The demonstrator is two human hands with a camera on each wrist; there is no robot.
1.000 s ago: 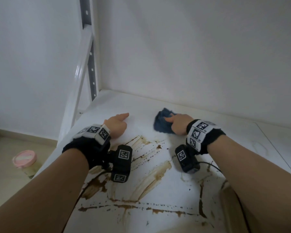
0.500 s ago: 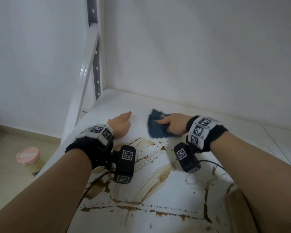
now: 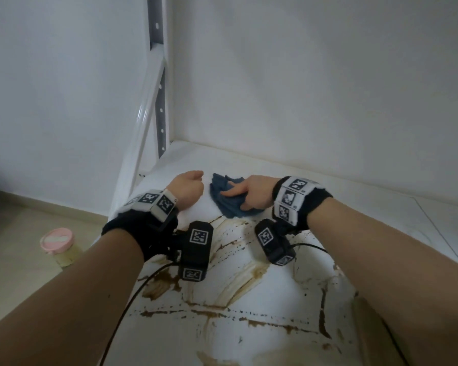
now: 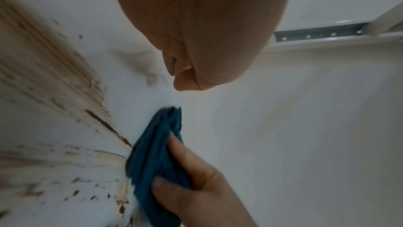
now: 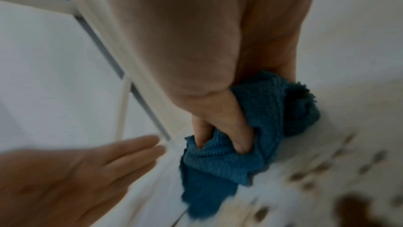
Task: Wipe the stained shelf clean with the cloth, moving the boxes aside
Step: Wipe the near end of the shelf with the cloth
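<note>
Standing on the floor at far left, a pink-lidded cup [image 3: 60,247] is seen, contents hidden. The left hand [image 3: 187,190] is held flat, fingers straight, beside the blue cloth [image 3: 229,200], which is gripped by the right hand [image 3: 251,191] on the stained shelf [image 3: 249,299].

Your right hand [image 3: 251,191] has slid the blue cloth [image 3: 229,200] to the left across the white shelf [image 3: 288,291], so the cloth now sits just beside your left hand [image 3: 187,190]. The cloth was bunched up small before and now it is spread out wider under your fingers [image 5: 237,137], reaching the far edge of the brown stains [image 3: 238,283]. Your left hand had a finger pointing out before, and from your head view it now looks tucked in
</note>
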